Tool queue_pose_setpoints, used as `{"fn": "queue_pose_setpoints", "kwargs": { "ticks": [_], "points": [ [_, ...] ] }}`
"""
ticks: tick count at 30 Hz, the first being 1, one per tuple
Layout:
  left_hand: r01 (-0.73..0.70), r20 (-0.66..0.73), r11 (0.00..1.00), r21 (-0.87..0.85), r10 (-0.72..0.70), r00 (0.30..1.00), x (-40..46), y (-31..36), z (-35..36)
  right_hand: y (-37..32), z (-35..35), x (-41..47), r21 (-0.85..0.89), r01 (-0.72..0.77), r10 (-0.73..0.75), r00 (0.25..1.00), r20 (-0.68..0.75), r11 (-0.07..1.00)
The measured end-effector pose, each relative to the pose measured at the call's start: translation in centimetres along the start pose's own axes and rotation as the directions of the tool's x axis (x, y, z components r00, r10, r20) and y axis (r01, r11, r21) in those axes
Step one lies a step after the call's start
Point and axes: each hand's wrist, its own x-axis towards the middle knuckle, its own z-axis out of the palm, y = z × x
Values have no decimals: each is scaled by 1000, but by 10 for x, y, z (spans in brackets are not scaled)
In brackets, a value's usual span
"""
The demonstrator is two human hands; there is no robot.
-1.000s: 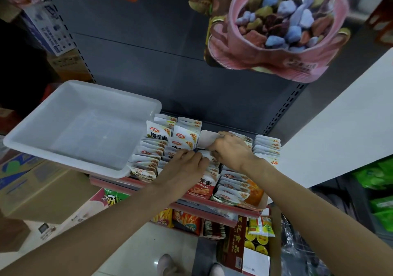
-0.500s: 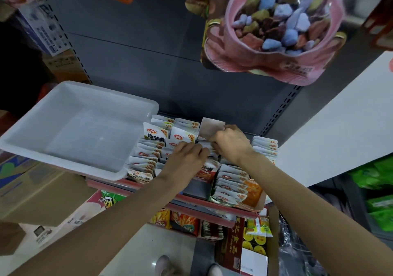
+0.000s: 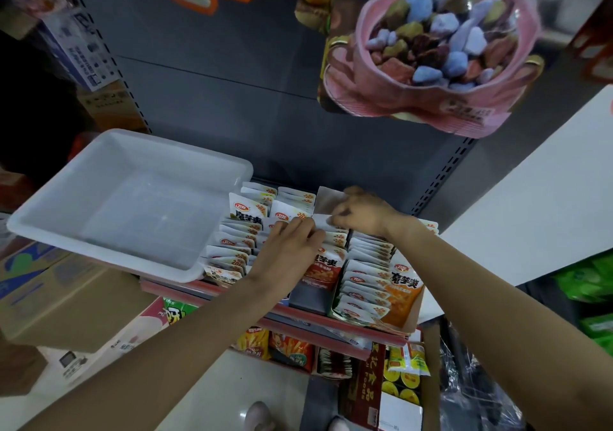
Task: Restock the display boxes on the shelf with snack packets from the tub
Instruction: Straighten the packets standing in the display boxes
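A translucent white tub (image 3: pixel 109 218) sits on the shelf's left part with nothing visible inside it. To its right, several display boxes hold rows of white snack packets (image 3: pixel 238 231), and the right box (image 3: pixel 403 294) has an orange front. My left hand (image 3: pixel 288 251) lies over the middle row, fingers curled on the packet tops. My right hand (image 3: pixel 361 213) pinches a white packet (image 3: pixel 320 220) at the back of the middle box, beside the box's raised cardboard flap (image 3: pixel 326 198).
A pink bag of coloured sweets (image 3: pixel 438 52) hangs above on the grey back panel. Cardboard cartons (image 3: pixel 59 298) stand at lower left. Lower shelves hold more snacks (image 3: pixel 288 347) and a red box (image 3: pixel 371 387). A white panel (image 3: pixel 530 215) is on the right.
Both hands have shifted slightly toward the back of the middle box, and the right hand has pushed the packets up against the cardboard flap. The tub has not moved.
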Motion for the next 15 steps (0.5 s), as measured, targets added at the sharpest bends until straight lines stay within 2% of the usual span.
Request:
{"fn": "queue_pose_setpoints", "kwargs": {
  "ticks": [6,10,13,15],
  "points": [
    [-44,-30,998,-43,42,999,-12,0,-1,-6,10,-7,-182,106,-95,993,67,978],
    [-106,-67,994,-24,104,992,-20,-2,-5,-9,16,-14,-295,145,-136,989,49,944],
    [-172,-10,984,55,172,985,-26,1,-8,-9,18,-16,-302,149,-143,989,43,941],
    [-164,31,983,82,162,986,-28,7,-6,-8,19,-16,-307,154,-149,988,39,939]
  ]
}}
